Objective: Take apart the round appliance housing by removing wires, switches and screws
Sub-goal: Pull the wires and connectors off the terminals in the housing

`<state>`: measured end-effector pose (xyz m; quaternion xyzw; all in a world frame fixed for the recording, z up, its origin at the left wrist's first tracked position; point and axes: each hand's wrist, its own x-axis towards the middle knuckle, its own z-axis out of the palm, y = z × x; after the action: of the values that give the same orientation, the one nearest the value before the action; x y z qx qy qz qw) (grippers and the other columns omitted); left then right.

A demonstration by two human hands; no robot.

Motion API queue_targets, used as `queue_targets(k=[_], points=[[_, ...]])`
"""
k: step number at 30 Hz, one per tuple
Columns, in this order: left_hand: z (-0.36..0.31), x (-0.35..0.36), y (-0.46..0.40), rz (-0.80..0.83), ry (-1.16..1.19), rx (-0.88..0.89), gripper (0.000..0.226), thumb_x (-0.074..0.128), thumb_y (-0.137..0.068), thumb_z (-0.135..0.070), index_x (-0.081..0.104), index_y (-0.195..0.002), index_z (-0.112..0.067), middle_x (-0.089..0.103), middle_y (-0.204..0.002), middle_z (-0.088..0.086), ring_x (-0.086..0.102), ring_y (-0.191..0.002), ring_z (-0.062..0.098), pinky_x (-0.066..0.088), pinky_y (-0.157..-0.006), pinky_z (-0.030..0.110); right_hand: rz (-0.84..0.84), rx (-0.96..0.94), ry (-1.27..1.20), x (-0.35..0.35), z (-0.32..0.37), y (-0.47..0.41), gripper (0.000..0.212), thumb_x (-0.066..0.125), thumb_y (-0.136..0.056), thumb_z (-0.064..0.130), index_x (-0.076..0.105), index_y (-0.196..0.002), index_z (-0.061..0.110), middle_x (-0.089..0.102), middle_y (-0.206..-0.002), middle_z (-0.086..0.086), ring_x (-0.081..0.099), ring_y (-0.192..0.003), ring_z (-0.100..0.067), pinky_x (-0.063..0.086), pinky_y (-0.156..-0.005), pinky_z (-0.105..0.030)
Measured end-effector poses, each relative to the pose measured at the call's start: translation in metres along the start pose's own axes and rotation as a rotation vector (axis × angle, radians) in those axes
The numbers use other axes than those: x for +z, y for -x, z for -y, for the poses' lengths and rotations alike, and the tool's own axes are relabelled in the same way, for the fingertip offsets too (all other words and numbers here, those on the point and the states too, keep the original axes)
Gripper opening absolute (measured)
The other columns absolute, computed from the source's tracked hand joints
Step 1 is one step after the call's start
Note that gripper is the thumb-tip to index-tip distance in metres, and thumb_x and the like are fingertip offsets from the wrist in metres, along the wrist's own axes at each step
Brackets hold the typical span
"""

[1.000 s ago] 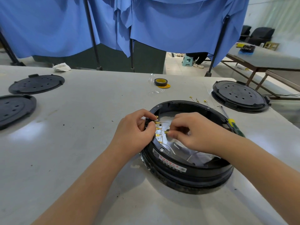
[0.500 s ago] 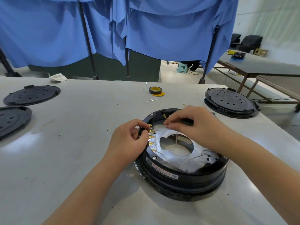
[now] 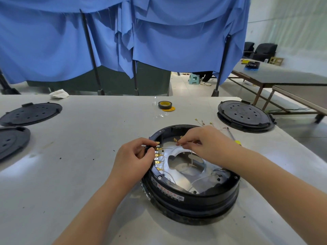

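On the worktable (image 3: 70, 156), wire removal under way: left hand (image 3: 134, 158) gripping housing (image 3: 194, 197) rim, right hand (image 3: 203, 144) pinching a wire (image 3: 169, 147); next, likely a steady pull free.

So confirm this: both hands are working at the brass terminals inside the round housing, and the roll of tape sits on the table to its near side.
One detail is wrong. The head view shows the roll of tape on the far side of the round housing, toward the blue curtain, not the near side. The rest stands: the left hand and right hand are both at the brass terminals inside it.
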<state>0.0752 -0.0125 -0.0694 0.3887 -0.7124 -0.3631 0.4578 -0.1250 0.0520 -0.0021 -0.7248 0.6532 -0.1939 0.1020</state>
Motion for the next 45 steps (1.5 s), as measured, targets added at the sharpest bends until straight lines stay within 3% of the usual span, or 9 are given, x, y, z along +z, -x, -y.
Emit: queue_targets(k=[5, 9, 15, 22, 27, 35, 41, 45], points=[[0.002, 0.0, 0.001, 0.002, 0.005, 0.004, 0.025, 0.061, -0.086, -0.009, 0.07, -0.079, -0.031, 0.029, -0.042, -0.01, 0.029, -0.046, 0.012, 0.03, -0.049, 0.025, -0.118, 0.036, -0.068, -0.015, -0.003, -0.003, 0.022, 0.06, -0.092, 0.019, 0.073, -0.105, 0.031, 0.07, -0.103, 0.011, 0.062, -0.095, -0.008, 0.049, -0.091, -0.027], [0.003, 0.003, 0.0, -0.043, 0.01, 0.013, 0.028, 0.062, -0.085, -0.008, 0.071, -0.078, -0.034, 0.03, -0.041, -0.01, 0.028, -0.044, 0.009, 0.029, -0.047, 0.019, -0.202, 0.04, -0.043, -0.036, -0.006, -0.006, 0.02, 0.062, -0.091, 0.021, 0.073, -0.103, 0.034, 0.071, -0.1, 0.016, 0.063, -0.092, -0.001, 0.046, -0.088, -0.02], [0.003, 0.004, -0.001, -0.108, 0.013, 0.032, 0.033, 0.064, -0.082, -0.005, 0.073, -0.075, -0.036, 0.03, -0.04, -0.01, 0.028, -0.042, 0.006, 0.027, -0.045, 0.009, -0.28, 0.11, -0.129, -0.062, -0.024, -0.015, 0.02, 0.066, -0.088, 0.016, 0.072, -0.103, 0.028, 0.073, -0.09, 0.01, 0.068, -0.085, -0.006, 0.052, -0.086, -0.026], [0.004, 0.004, -0.004, -0.13, 0.023, 0.02, 0.036, 0.064, -0.08, -0.002, 0.074, -0.073, -0.036, 0.032, -0.042, -0.009, 0.029, -0.043, 0.006, 0.028, -0.045, 0.012, -0.39, 0.33, -0.342, -0.079, -0.076, -0.039, 0.016, 0.069, -0.085, 0.011, 0.071, -0.1, 0.013, 0.073, -0.078, -0.002, 0.071, -0.07, -0.012, 0.055, -0.087, -0.035], [0.004, 0.004, -0.002, -0.123, 0.028, 0.014, 0.035, 0.064, -0.081, -0.002, 0.074, -0.074, -0.035, 0.032, -0.043, -0.009, 0.029, -0.043, 0.007, 0.028, -0.045, 0.011, -0.442, 0.535, -0.336, -0.06, -0.112, -0.059, 0.015, 0.071, -0.084, 0.009, 0.07, -0.097, 0.004, 0.073, -0.086, -0.013, 0.07, -0.07, -0.02, 0.058, -0.079, -0.035], [0.008, 0.005, -0.003, -0.12, 0.043, 0.002, 0.033, 0.064, -0.082, -0.001, 0.074, -0.075, -0.032, 0.028, -0.045, -0.009, 0.028, -0.044, 0.006, 0.029, -0.046, 0.011, -0.36, 0.746, -0.119, -0.026, -0.146, -0.092, 0.015, 0.066, -0.086, 0.011, 0.072, -0.096, 0.0, 0.075, -0.087, -0.01, 0.071, -0.082, -0.022, 0.057, -0.083, -0.038], [0.008, 0.004, -0.003, -0.11, 0.027, 0.021, 0.035, 0.065, -0.083, -0.001, 0.074, -0.076, -0.034, 0.028, -0.043, -0.011, 0.028, -0.043, 0.005, 0.029, -0.046, 0.01, -0.246, 0.651, -0.039, -0.002, -0.158, -0.107, 0.02, 0.058, -0.085, 0.002, 0.074, -0.097, -0.001, 0.072, -0.105, -0.016, 0.066, -0.098, -0.031, 0.055, -0.087, -0.039], [0.01, 0.004, -0.004, -0.111, 0.014, 0.03, 0.035, 0.065, -0.083, -0.001, 0.073, -0.077, -0.034, 0.028, -0.042, -0.01, 0.027, -0.043, 0.005, 0.029, -0.046, 0.011, -0.198, 0.594, -0.035, 0.003, -0.159, -0.113, 0.024, 0.056, -0.087, 0.0, 0.073, -0.103, 0.006, 0.07, -0.111, -0.01, 0.064, -0.103, -0.027, 0.05, -0.09, -0.031]])
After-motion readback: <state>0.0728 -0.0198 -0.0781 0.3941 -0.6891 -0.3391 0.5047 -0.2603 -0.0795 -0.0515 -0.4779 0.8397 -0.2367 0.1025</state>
